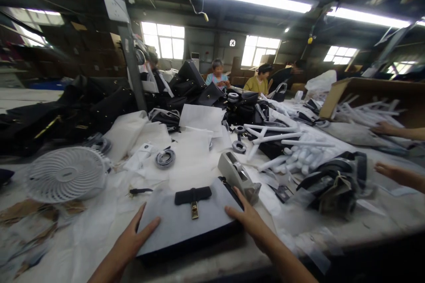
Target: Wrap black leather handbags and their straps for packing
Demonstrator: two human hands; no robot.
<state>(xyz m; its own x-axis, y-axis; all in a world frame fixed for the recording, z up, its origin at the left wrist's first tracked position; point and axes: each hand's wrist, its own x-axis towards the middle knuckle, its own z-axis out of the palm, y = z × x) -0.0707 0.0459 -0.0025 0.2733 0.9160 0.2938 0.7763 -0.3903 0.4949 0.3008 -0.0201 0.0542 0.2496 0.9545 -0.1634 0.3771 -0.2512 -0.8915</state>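
Note:
A black handbag (166, 230) lies in front of me, its front covered by a pale sheet. A dark strap tab with a gold clasp (194, 210) shows on top of the sheet. My left hand (138, 232) grips the bag's left side, thumb on the sheet and fingers over the edge. On the right side my right hand (246, 214) grips it the same way, thumb on the front and fingers at the far edge. A grey tape dispenser (235, 172) stands just beyond my right hand. The bag's underside is hidden.
A white fan (68, 172) lies at left. Rolled straps (165, 158) and white sheets (202, 119) lie ahead. White tubes (299, 154) and a wrapped black bag (335, 185) are at right, near a co-worker's hands (396, 174) and a cardboard box (345, 93). Black bags (189, 79) are piled behind.

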